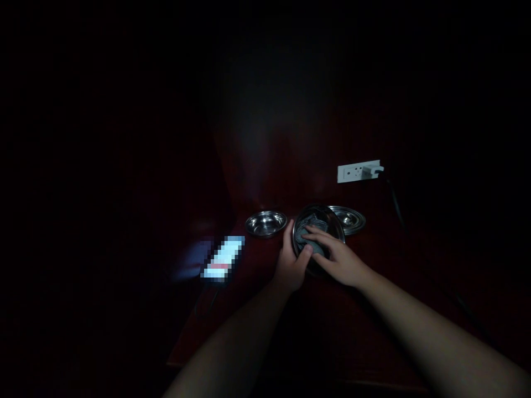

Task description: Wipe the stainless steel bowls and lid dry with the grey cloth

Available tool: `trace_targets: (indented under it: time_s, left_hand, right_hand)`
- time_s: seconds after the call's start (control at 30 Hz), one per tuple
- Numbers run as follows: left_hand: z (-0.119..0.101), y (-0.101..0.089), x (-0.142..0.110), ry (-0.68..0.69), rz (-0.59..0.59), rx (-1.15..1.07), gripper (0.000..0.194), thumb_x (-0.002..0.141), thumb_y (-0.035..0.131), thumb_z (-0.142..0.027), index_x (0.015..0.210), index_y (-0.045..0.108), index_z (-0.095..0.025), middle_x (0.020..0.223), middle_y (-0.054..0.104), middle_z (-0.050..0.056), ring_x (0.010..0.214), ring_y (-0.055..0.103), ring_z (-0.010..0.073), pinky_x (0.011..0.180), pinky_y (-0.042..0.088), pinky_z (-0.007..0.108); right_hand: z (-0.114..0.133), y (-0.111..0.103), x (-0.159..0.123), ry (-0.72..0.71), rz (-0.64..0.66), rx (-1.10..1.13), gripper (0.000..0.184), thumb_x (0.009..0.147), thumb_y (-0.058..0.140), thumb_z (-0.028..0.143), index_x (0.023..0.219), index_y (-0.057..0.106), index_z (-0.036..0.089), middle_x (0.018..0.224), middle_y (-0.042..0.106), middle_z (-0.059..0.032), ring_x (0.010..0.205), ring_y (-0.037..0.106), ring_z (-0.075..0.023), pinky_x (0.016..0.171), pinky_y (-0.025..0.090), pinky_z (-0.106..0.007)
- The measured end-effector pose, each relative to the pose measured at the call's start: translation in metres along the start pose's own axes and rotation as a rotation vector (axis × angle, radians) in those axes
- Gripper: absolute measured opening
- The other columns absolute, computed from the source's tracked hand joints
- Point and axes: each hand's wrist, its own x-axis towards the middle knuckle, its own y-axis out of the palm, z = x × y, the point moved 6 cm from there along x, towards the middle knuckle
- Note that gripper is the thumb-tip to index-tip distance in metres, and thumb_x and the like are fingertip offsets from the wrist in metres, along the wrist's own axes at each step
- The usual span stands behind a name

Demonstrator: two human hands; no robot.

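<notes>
My left hand [293,265] grips the near left rim of a metal bowl [337,222], thumb over the edge, and holds it tilted so that its inside faces me. A grey cloth [318,222] lies bunched inside the bowl. My right hand [338,257] reaches into the bowl, its fingers pressing the cloth against the inner wall. To the left of the bowl stands a second, shallow shiny metal bowl [266,223]. Behind the held bowl, on the right, a round metal lid or plate [352,220] is partly hidden.
A lit phone [224,258], its screen blurred, lies on the dark red table [257,309] at the left. A white power socket [357,172] with a plug and a dark cord [396,202] is at the back right. Most surroundings are too dark to make out.
</notes>
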Motion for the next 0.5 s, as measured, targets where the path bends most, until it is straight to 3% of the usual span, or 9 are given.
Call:
trace_targets:
  time_s: [0.3, 0.5]
  left_hand:
    - [-0.002, 0.0006, -0.0003, -0.001, -0.013, -0.017, 0.068, 0.088, 0.051, -0.037, 0.147, 0.02, -0.02, 0.145, 0.043, 0.01, 0.132, 0.041, 0.0245, 0.113, 0.029, 0.041]
    - [-0.0031, 0.0017, -0.0015, -0.025, -0.011, -0.024, 0.072, 0.085, 0.055, -0.042, 0.146, 0.023, -0.022, 0.145, 0.043, 0.011, 0.132, 0.04, 0.0281, 0.113, 0.028, 0.045]
  right_hand:
    - [0.0019, 0.001, -0.0011, -0.025, -0.004, -0.087, 0.04, 0.083, 0.051, 0.026, 0.123, 0.058, 0.02, 0.142, 0.046, -0.0097, 0.138, 0.033, -0.0248, 0.115, 0.019, -0.052]
    - [0.0001, -0.0022, -0.0008, 0.002, -0.058, -0.156, 0.044, 0.084, 0.051, 0.027, 0.128, 0.055, 0.022, 0.146, 0.041, -0.01, 0.14, 0.028, -0.0284, 0.113, 0.022, -0.056]
